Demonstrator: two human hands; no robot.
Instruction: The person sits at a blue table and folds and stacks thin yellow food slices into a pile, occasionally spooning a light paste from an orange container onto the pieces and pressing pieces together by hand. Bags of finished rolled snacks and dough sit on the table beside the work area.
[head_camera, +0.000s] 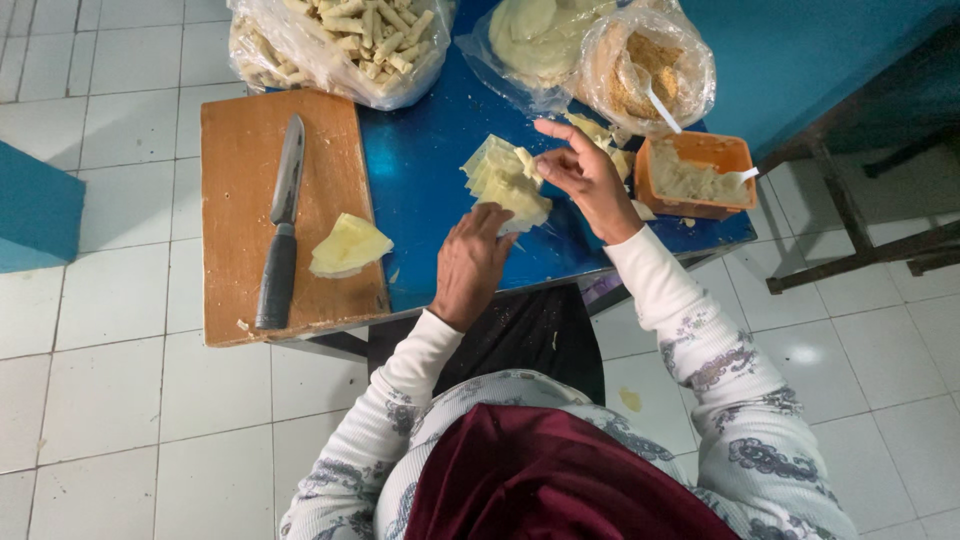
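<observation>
On the blue table (420, 160) lies a stack of pale yellow wrapper sheets (500, 182). My left hand (468, 265) rests on the near edge of that stack, fingers pressing it down. My right hand (585, 175) hovers just right of the stack, with the thumb and forefinger pinching a small pale strip at the top sheet's corner. An orange tub (700, 150) of whitish filling with a white spoon stands right of my right hand.
A wooden cutting board (240, 180) at the left carries a black-handled knife (282, 225) and a folded yellow wrapper piece (347, 245). Plastic bags of rolled sticks (340, 45), round wrappers (530, 35) and crumbs (645, 65) sit at the back. White tiled floor surrounds the table.
</observation>
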